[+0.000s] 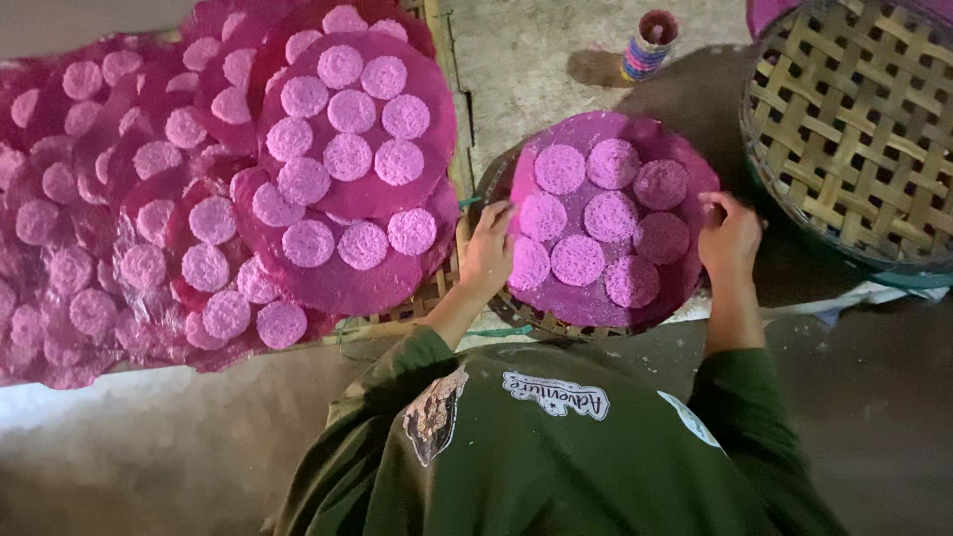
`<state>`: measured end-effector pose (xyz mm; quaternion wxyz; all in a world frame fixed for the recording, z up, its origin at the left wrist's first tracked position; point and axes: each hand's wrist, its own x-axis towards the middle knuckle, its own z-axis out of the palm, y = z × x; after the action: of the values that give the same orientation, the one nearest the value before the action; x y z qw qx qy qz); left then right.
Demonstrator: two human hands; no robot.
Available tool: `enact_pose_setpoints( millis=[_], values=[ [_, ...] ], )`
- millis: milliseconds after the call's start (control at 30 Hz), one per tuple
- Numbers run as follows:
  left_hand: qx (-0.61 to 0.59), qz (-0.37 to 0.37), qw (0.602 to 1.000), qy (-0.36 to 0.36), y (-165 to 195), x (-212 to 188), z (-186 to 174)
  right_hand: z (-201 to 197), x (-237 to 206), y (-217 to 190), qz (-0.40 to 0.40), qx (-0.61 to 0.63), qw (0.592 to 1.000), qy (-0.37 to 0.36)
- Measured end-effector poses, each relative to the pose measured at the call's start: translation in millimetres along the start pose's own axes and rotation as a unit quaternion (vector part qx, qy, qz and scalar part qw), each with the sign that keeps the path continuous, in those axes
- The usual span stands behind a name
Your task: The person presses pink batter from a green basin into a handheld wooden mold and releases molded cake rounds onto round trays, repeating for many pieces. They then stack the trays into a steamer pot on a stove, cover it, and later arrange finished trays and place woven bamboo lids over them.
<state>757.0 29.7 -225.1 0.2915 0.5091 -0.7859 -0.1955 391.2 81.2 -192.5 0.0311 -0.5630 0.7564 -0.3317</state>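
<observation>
Round pink plastic sheet [596, 298] of eight pink lacy discs [578, 259] on shallow woven tray [516, 316], left hand [488, 248] and right hand [728, 236] curled, pinching sheet's opposite edges, empty woven bamboo basket [854, 119] just right.

Concrete floor [536, 60], grey and rough. On it: a bamboo rack [449, 119] at left, loaded with overlapping pink sheets [199, 199] of round pink cakes; a small woven tray [516, 313] at centre, bearing one such sheet; a large woven basket [854, 119] at right; a striped cup [647, 45] at top.
</observation>
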Motion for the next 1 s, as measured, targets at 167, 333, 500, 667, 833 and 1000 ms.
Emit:
enact_pose_setpoints(
  millis=[167,333,500,667,833,1000],
  values=[
    [-0.115,-0.059,0.988,-0.083,8,16,-34,-34,18,-77,-0.121,0.044,0.992,-0.013],
    [-0.203,0.024,0.978,0.045,-27,19,-130,-39,51,-169,-0.211,0.109,0.97,-0.05],
    [-0.045,0.014,0.991,0.128,-120,-19,-273,51,74,-256,-0.316,0.209,0.922,-0.076],
    [-0.094,-0.206,0.967,0.117,-208,-75,-381,196,32,-341,-0.263,0.296,0.908,-0.133],
    [0.092,-0.188,0.898,0.388,-265,-118,-389,231,-43,-316,-0.283,0.236,0.895,-0.252],
    [-0.126,-0.275,0.92,0.249,-217,-121,-259,132,-77,-179,-0.158,0.103,0.97,-0.156]
  ],
)
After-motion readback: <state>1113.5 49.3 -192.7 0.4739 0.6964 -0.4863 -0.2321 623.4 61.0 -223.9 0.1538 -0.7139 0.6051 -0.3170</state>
